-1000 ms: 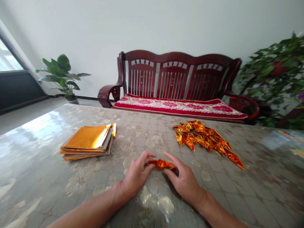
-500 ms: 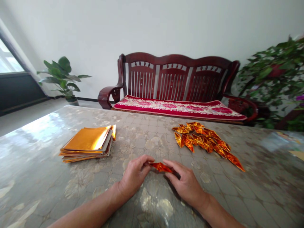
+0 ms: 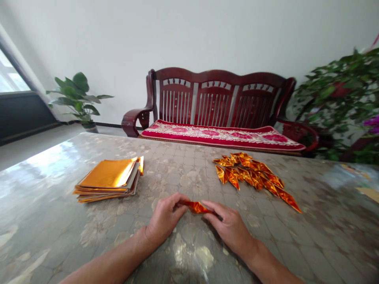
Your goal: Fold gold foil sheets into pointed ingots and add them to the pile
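Glossy table (image 3: 59,221): your left hand (image 3: 164,221) and right hand (image 3: 229,227) pinch the folded foil piece (image 3: 197,207) at both ends; squeeze unevenly and it could crease crooked or tear.

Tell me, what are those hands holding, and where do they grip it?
A small folded piece of orange foil paper: the left hand pinches its left end, the right hand its right end.

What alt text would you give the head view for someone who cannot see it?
The left hand and right hand pinch a small folded orange foil piece over a glossy patterned table, between a stack of flat orange foil sheets and a pile of folded pieces.
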The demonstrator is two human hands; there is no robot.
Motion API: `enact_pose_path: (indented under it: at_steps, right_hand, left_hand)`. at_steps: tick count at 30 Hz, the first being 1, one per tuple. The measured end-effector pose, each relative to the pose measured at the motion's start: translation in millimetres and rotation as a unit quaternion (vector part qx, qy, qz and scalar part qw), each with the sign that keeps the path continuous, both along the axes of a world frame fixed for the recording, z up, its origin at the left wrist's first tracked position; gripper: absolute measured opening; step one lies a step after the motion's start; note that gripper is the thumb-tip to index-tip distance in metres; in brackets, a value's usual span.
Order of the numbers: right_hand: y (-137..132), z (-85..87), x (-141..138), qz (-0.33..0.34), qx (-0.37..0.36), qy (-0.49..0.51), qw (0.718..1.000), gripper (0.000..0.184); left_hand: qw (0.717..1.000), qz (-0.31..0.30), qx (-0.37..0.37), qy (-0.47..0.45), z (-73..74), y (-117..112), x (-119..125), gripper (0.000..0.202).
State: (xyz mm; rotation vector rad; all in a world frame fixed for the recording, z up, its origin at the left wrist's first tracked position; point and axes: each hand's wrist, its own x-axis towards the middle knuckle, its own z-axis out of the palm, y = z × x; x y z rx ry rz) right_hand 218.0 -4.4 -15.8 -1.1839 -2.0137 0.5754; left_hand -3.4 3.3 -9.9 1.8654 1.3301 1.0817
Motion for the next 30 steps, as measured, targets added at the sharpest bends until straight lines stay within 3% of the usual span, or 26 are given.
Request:
enact_pose_path:
  at_steps: [5, 11, 16, 19, 25, 30]
  right_hand:
    - [-2, 3.0, -2, 0.008, -0.008, -0.009, 1.0, 0.032]
    - [-1, 6.7, 0, 0.021, 0.038, -0.016, 0.999, 0.033]
    - [5, 5.6, 0, -0.039, -0.02, 0.013, 0.999, 0.03]
    - [7, 7.6, 0, -0.04, -0.047, 0.012, 0.998, 0.021]
    - [6, 10.6, 1, -0.038, -0.024, -0.007, 0.999, 0.021]
    - [5, 7.3, 4, -0.03, -0.014, -0.026, 0.999, 0.02]
  left_hand:
    - [1.0, 0.01, -0.014, 0.009, 1.4, 0, 2, 0.015]
    - [1.0, 0.004, -0.026, 0.004, 3.2, 3, 4, 0.012]
    - [0.998, 0.014, -0.049, -0.033, 2.3, 8, 8, 0.013]
    - [0.995, 0.016, -0.078, -0.065, -0.8, 10, 8, 0.014]
    - [0.992, 0.025, -0.089, -0.09, -8.4, 8, 2, 0.015]
    - [0.994, 0.018, -0.081, -0.065, -4.6, 6, 0, 0.022]
